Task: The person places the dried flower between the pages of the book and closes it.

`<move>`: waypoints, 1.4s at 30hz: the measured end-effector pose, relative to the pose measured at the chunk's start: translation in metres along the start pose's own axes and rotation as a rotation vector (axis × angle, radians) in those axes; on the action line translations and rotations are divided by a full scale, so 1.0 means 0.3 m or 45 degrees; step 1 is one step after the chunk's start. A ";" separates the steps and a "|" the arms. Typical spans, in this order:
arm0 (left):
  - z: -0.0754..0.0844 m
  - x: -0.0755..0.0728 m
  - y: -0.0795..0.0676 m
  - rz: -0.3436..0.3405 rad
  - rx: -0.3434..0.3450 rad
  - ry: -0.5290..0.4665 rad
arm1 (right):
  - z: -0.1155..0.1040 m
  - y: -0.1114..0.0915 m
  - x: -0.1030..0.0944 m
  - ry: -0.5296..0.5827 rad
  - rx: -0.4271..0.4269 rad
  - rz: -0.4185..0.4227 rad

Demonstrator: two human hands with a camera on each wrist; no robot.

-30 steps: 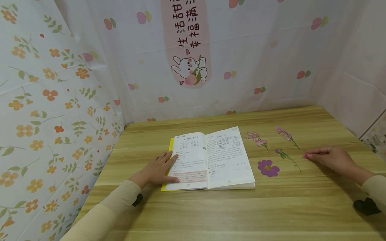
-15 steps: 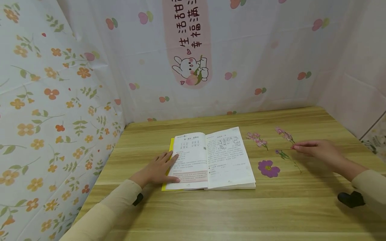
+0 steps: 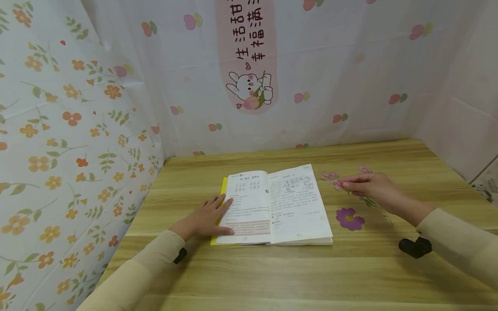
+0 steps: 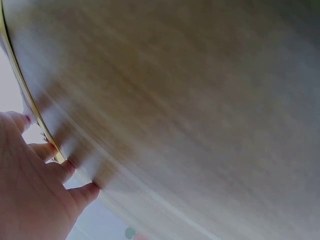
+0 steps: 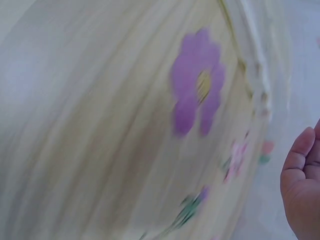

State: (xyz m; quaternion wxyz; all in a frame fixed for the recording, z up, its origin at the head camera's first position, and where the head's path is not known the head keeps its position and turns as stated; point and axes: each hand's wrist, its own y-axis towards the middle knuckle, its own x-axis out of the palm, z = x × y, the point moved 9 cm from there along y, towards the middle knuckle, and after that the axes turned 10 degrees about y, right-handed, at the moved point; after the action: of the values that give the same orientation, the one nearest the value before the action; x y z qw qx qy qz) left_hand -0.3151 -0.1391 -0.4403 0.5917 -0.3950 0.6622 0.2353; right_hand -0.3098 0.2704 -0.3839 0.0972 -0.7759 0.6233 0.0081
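Note:
My left hand (image 3: pixel 206 218) rests on the left page of an open book (image 3: pixel 249 207), thumb on the page and fingers over its outer edge. In the left wrist view, those fingertips (image 4: pixel 90 192) reach the tabletop beside the yellow cover edge. Over the flowers right of the book, my right hand (image 3: pixel 377 192) pinches a small magenta bit, like a flower head, between thumb and fingertips. A pink flower sprig (image 3: pixel 330 176) lies right at those fingertips. Another pink sprig (image 3: pixel 365 169) and a thin purple-tipped stem (image 3: pixel 371 202) are partly hidden by the hand.
A flat purple flower (image 3: pixel 350 219) with a yellow centre lies between the book and my right forearm. The wood-grain table (image 3: pixel 272 280) meets a printed curtain (image 3: pixel 330 77) at the back and a floral curtain (image 3: pixel 70 172) on the left.
My right hand has moved left from the table's right side, past the stems, to the pink sprig near the book. My left hand stays on the page.

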 end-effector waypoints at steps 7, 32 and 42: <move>-0.003 -0.001 0.002 -0.013 -0.020 0.009 | -0.048 0.050 0.134 0.066 -0.017 -0.078; 0.004 -0.018 -0.006 -0.005 0.008 -0.034 | -0.009 0.179 0.445 0.113 0.166 -0.167; -0.002 -0.006 -0.002 -0.023 -0.009 -0.011 | 0.052 0.213 0.510 0.063 0.194 -0.210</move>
State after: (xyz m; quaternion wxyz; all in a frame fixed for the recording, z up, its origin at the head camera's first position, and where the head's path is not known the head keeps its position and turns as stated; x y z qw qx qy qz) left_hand -0.3149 -0.1395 -0.4383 0.5954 -0.4021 0.6551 0.2338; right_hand -0.3358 0.1123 -0.4287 0.1408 -0.8148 0.5584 -0.0666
